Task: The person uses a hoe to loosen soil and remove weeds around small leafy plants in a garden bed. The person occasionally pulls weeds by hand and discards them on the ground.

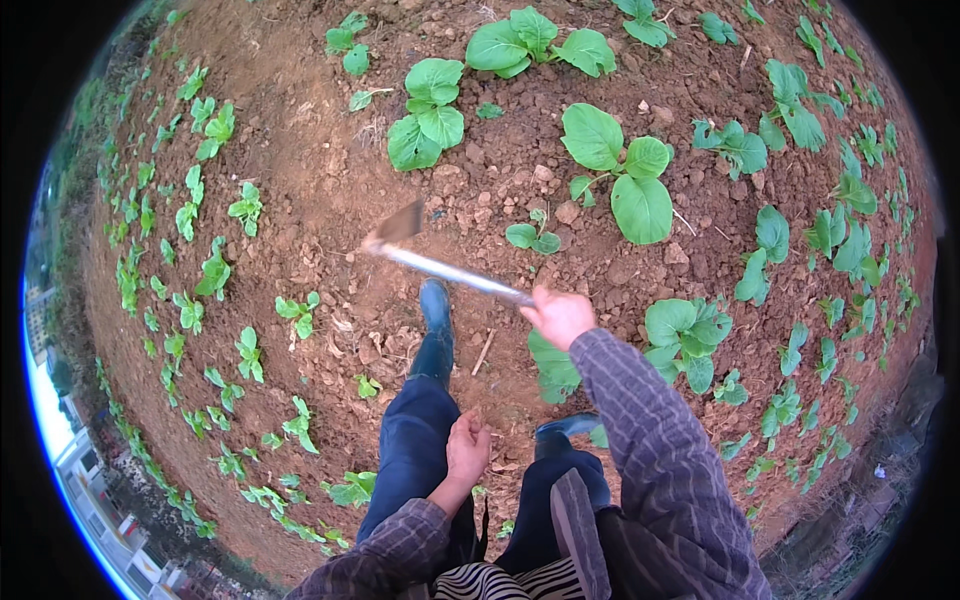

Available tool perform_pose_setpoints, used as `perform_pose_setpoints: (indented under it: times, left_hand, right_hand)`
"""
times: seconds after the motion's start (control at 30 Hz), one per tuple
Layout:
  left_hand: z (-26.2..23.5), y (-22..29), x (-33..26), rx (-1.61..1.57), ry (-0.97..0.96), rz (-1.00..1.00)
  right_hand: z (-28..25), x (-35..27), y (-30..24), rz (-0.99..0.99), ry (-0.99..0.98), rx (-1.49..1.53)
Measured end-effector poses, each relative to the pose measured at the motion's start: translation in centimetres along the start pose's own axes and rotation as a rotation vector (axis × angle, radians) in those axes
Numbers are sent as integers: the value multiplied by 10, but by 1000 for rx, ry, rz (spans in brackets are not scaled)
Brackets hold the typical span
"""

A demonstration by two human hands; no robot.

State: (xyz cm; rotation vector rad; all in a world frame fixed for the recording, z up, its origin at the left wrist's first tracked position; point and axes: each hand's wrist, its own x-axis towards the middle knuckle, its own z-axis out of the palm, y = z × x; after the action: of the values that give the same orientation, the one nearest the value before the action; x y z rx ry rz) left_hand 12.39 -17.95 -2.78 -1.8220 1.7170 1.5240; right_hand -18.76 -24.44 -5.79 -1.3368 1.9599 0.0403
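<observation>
My right hand (563, 318) is wrapped round the handle of a short hoe (460, 277). The handle runs up and left from my fist to a brownish blade (400, 222), blurred and just above or at the soil beyond my left boot (435, 305). My left hand (467, 450) hangs by my left thigh with its fingers curled in; nothing shows in it. A broad-leaved green seedling (553, 368) stands just below my right hand, partly hidden by the sleeve. Beyond the hoe, to the right, grows a small seedling (533, 236).
Reddish-brown cloddy soil (330, 200) spreads all round. Larger leafy plants (628, 175) stand ahead and to the right, and rows of smaller, lighter seedlings (213, 268) run along the left. My right boot (567, 425) is close to another plant (688, 340). Buildings (95, 500) show at the lower left rim.
</observation>
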Motion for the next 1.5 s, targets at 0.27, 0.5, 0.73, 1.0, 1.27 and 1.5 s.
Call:
perform_pose_setpoints:
  times: [0.27, 0.5, 0.73, 1.0, 1.27, 1.5]
  left_hand:
    - [-18, -2, 22, -197, -11, -133]
    - [-40, 15, 35, -270, -17, -122]
    - [-33, -14, 47, -412, 37, -81]
    - [-27, -3, 45, -401, -16, -59]
    - [-15, -46, 33, -386, -25, -86]
    - [-6, -39, 41, -355, 8, 36]
  right_hand:
    - [-46, 9, 30, 57, 13, -145]
    - [-84, 65, -6, -222, -18, -238]
    - [-101, 82, 39, -43, 130, -361]
    - [-56, 30, -43, -398, 142, -22]
    - [53, -33, 55, 264, -45, -95]
    - [13, -67, 47, 172, 48, -77]
